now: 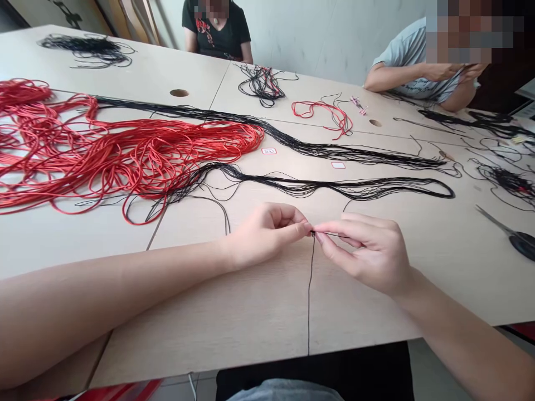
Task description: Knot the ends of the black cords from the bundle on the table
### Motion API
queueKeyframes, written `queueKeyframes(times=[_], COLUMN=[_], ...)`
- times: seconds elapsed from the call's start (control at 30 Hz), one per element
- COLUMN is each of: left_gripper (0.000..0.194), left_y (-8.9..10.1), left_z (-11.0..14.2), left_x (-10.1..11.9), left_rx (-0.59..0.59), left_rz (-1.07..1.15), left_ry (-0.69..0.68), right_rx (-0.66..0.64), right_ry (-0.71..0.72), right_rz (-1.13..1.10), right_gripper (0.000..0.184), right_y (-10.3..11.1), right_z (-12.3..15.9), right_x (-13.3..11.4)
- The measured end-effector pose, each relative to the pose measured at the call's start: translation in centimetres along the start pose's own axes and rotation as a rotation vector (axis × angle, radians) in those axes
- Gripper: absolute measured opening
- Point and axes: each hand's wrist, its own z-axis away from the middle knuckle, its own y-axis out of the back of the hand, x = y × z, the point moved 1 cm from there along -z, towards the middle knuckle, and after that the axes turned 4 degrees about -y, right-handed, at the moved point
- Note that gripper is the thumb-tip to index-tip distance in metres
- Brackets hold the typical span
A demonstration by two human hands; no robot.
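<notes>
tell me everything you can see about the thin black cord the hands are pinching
The thin black cord is a single smooth, flexible strand, matte and possibly plastic-coated, though its material is hard to tell. The left hand and right hand pinch it near its upper end, with a short piece running sideways into the right hand's grip. From the pinch, its long length runs almost straight down over the pale wood-grain table to the near edge.

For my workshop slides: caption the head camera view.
Left hand and right hand pinch a thin black cord near red cords.
</notes>
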Motion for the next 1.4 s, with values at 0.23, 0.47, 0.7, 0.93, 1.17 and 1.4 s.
queueKeyframes(times=[0.23,0.47,0.7,0.93,1.17,1.4], left_gripper=[0.030,0.028,0.032,0.035,0.025,0.024], left_y=[0.3,0.5,0.6,0.9,0.9,0.8], left_z=[-0.1,-0.4,-0.4,-0.5,-0.4,-0.3], left_x=[-0.1,-0.1,0.0,-0.6,-0.4,0.1], left_rx=[-0.020,-0.008,0.019,0.033,0.044,-0.007], left_rz=[-0.091,-0.107,-0.077,-0.100,-0.119,-0.137], left_ry=[0.045,0.071,0.072,0.092,0.018,0.013], right_rx=[0.003,0.001,0.004,-0.049,-0.091,-0.101], right_ry=[-0.016,-0.050,-0.101,-0.160,-0.173,-0.131], right_rz=[-0.040,-0.051,-0.063,-0.112,-0.091,-0.050], right_gripper=[0.013,0.011,0.009,0.014,0.011,0.012], right_y=[-0.5,-1.0,-1.3,-1.1,-1.4,-1.6], right_z=[0.1,0.2,0.0,-0.2,-0.3,-0.3], right_x=[0.4,0.5,0.8,0.7,0.6,0.7])
